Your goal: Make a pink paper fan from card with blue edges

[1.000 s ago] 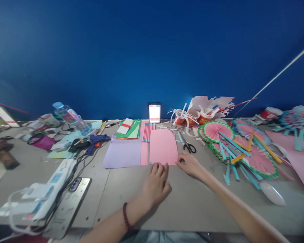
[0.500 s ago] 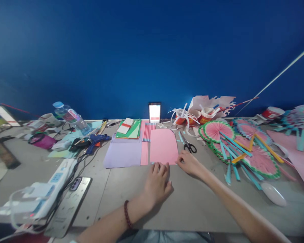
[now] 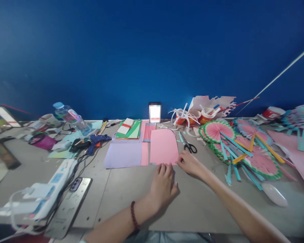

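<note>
Grey table, cluttered, set against a deep blue wall.

Right side: spread of pink-and-green pleated paper fans with blue and yellow strips across them. Behind these, red paper cups stuffed with white paper curls.

Left side: white power strip with cords, phone lying just beside it, blue glue gun farther back, clear water bottle tipped over near the wall.

Centre: lilac paper sheet flat on the table, stack of green paper behind it. Just right of the lilac sheet, pink paper with a rounded far edge, lying flat, near edge toward the body. Black-handled scissors just beyond its right edge, apart from both hands.

Left hand, beaded bracelet at the wrist, palm down, fingers loosely curled, fingertips at the near edge of the pink paper; nothing gripped.

Right hand at the near right corner of the pink paper, fingers bent onto that corner; pinching or only pressing, cannot tell.
</note>
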`<move>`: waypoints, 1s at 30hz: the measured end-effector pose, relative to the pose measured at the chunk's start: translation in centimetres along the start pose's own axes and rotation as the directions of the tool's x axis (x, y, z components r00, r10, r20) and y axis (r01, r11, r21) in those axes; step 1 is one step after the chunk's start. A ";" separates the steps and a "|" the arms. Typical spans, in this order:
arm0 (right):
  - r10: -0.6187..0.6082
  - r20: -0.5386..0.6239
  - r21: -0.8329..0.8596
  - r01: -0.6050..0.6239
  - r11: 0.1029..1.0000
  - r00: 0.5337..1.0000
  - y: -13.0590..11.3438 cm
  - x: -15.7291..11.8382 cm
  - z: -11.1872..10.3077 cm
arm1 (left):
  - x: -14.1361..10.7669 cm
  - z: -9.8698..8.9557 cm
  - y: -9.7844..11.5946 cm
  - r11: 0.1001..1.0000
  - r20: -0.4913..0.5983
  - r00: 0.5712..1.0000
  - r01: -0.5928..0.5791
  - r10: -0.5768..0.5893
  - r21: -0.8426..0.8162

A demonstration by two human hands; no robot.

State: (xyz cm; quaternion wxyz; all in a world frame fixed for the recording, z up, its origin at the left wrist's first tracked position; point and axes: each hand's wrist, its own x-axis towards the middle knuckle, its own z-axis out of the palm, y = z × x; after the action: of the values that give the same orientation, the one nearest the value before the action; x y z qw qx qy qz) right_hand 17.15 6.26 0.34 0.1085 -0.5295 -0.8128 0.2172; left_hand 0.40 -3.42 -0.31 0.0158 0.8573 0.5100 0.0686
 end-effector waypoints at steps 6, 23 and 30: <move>-0.001 -0.036 0.019 0.001 1.000 0.999 0.2 -0.2 0.1 | 0.1 -0.6 -0.5 0.997 0.010 1.000 -0.009 0.010 -0.079; -0.240 -0.302 -0.235 0.171 0.957 0.923 -1.2 -5.7 1.6 | 0.4 -0.8 -0.3 0.995 0.054 0.999 0.007 -0.001 -0.103; -0.378 -0.274 -0.267 0.308 0.913 0.884 -1.6 -7.6 3.5 | 0.5 -0.7 -0.2 0.986 0.004 1.000 -0.001 0.002 -0.167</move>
State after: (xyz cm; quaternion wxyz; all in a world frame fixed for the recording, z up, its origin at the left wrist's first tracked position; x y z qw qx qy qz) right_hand 17.64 -2.03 -1.61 0.2174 -0.4131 -0.8842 0.0163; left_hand 0.37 -2.95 0.46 0.0888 0.8535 0.5017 0.1093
